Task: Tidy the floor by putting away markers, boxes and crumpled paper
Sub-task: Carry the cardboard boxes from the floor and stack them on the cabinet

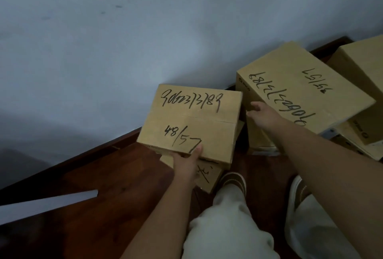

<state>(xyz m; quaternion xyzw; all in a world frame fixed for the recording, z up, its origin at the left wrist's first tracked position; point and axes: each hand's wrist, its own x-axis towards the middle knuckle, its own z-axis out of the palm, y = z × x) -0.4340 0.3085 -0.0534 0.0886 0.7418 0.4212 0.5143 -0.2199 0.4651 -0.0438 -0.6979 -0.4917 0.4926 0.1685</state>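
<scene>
Floor strip: a pale flat strip point(48, 204) lay on the dark wooden floor point(107, 186) at far left, well apart from my hands and from every box.

Left hand: my left hand point(187, 160) gripped the near edge of the 48/57 box point(192, 122), thumb on the top face beside the written figures, the other fingers hidden beneath.

48/57 box: it sat directly ahead of that grip, near the wall point(124, 31), its long axis running away from me toward the wall. It rested on a lower box point(207, 176) (only a near corner of which showed, beside my shoe).

Right hand: my right hand point(262, 113) reached to the gap between the 48/57 box and the tilted box point(300, 91), fingers spread and straight, holding nothing; whether the fingertips touched either box I could not tell.

Tilted box: it lay askew on other boxes, just right of the 48/57 box.

Far box: another box point(364, 68) stood at the right edge.

Judgement: the left hand was nearer and already held the box; squaring it on the stack would likely need the right hand at its far right side.
</scene>
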